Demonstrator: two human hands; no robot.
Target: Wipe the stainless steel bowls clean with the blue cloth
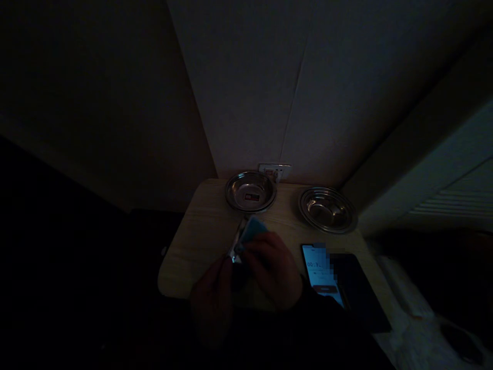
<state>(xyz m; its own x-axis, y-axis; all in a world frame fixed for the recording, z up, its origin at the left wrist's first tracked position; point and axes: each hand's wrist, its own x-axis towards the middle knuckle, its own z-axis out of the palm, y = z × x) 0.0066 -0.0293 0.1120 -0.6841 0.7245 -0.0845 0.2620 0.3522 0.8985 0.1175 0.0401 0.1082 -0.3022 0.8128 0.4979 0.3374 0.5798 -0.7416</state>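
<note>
The scene is very dark. My left hand (213,298) is closed around the lower end of a slim shiny metal utensil (235,246) that rises toward the back of a small wooden table (196,236). My right hand (273,272) is closed on a light blue cloth (253,229) and presses it against the utensil's upper part. Both hands hover over the table's front half. I cannot make out what kind of utensil it is.
Two steel bowls stand at the back of the table: one (250,191) with a small label inside, one (327,209) to the right. A lit phone (321,272) lies on a dark flat object (358,293) at the right. A wall socket (274,169) sits behind.
</note>
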